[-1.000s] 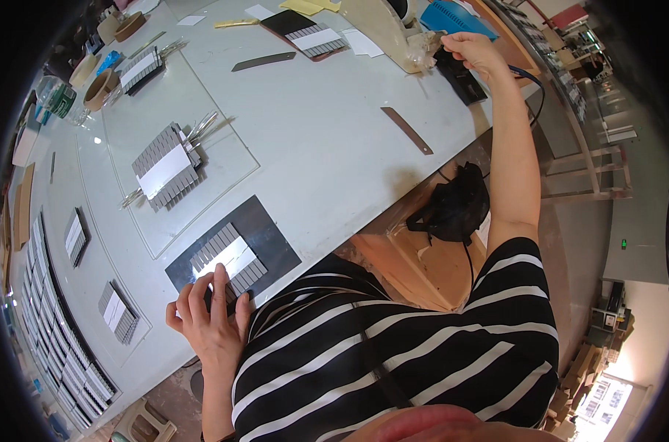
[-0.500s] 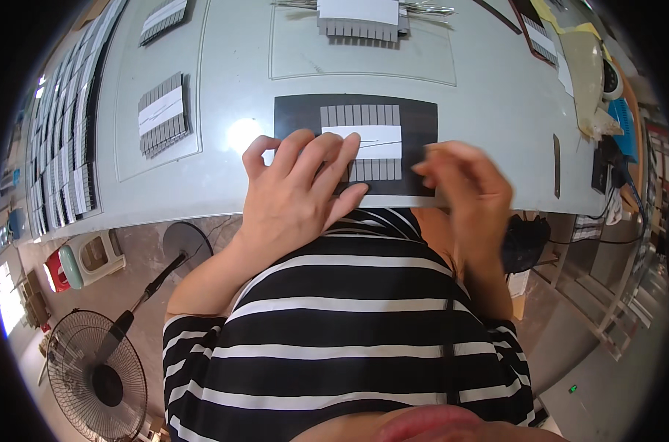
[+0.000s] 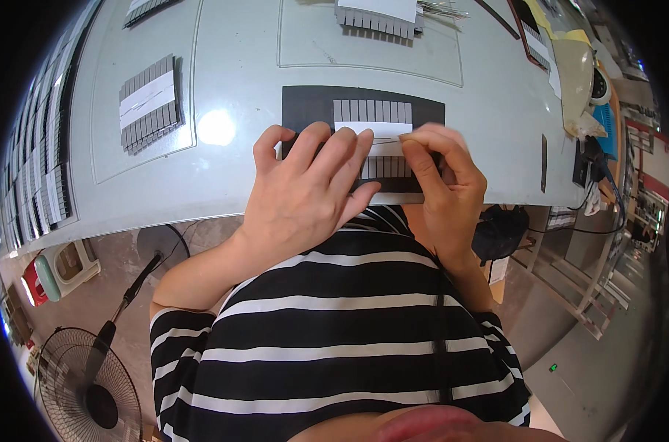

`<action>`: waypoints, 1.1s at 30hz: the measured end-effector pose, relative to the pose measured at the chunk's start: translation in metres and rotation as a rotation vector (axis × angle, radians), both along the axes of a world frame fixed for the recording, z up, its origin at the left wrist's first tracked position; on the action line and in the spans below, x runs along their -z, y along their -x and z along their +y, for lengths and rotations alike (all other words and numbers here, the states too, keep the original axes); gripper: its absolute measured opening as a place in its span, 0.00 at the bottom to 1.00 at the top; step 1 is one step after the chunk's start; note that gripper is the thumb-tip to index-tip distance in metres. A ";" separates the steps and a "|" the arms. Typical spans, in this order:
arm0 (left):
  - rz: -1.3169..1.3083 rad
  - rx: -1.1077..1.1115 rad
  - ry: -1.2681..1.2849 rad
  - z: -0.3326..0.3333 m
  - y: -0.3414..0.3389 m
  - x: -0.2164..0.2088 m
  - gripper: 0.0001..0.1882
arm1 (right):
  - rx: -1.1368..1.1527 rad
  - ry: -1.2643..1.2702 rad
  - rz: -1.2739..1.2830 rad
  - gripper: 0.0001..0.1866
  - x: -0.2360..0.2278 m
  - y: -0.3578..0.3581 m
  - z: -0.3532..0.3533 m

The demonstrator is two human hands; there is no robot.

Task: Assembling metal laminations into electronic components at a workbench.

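Observation:
In front of me a grey slatted piece [image 3: 387, 168] with a white band [image 3: 386, 128] across its middle lies on a black mat [image 3: 305, 101]. My left hand [image 3: 308, 177] is spread over its left side, fingertips down on the mat and the band. At the band's right edge, the thumb and forefinger of my right hand [image 3: 446, 166] are pinched together. A thin dark wire [image 3: 384, 141] runs across the band to those fingertips; its right end is hidden by them. The left part of the slatted piece is covered by my left hand.
Similar banded slatted pieces [image 3: 149, 103] lie at the left, and another stack [image 3: 378, 22] stands at the back beside a bundle of thin wires [image 3: 443, 10]. Long rows of slatted pieces [image 3: 32, 140] line the left edge. A dark strip [image 3: 544, 163] lies at the right; a fan [image 3: 91, 390] stands below.
My right hand has moved left from beside the mat to the band's right edge, its fingertips now pinching there. My left hand keeps its place on the piece. The whole view has shifted slightly.

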State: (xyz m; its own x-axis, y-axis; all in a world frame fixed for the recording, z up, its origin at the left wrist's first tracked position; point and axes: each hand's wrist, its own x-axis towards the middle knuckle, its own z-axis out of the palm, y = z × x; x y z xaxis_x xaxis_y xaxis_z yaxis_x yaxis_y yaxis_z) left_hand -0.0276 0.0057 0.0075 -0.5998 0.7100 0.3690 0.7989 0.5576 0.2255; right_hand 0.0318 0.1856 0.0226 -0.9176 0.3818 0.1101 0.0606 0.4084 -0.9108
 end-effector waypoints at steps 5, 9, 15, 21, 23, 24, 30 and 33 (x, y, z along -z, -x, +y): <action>0.010 0.000 -0.002 0.002 0.002 0.000 0.28 | 0.015 0.129 0.109 0.04 0.004 0.005 0.001; 0.007 -0.005 -0.009 0.000 0.001 0.001 0.27 | 0.035 0.084 0.049 0.04 0.002 0.005 -0.002; 0.009 -0.007 -0.014 0.001 0.001 0.003 0.27 | 0.029 -0.067 0.042 0.05 0.006 0.004 -0.001; 0.012 -0.006 -0.012 0.001 0.001 0.002 0.27 | -0.011 -0.178 0.011 0.05 0.006 0.005 -0.003; 0.013 -0.006 -0.010 0.001 0.001 0.002 0.27 | -0.024 -0.193 0.023 0.05 0.009 0.005 -0.002; 0.014 -0.005 -0.010 0.001 0.001 0.001 0.27 | -0.033 -0.246 0.056 0.06 0.012 0.005 -0.002; 0.019 -0.005 -0.006 0.000 0.000 0.001 0.27 | -0.030 -0.391 0.135 0.06 0.015 0.006 -0.006; 0.014 -0.004 -0.011 0.001 -0.001 0.001 0.27 | -0.013 -0.443 0.162 0.10 0.018 0.005 -0.004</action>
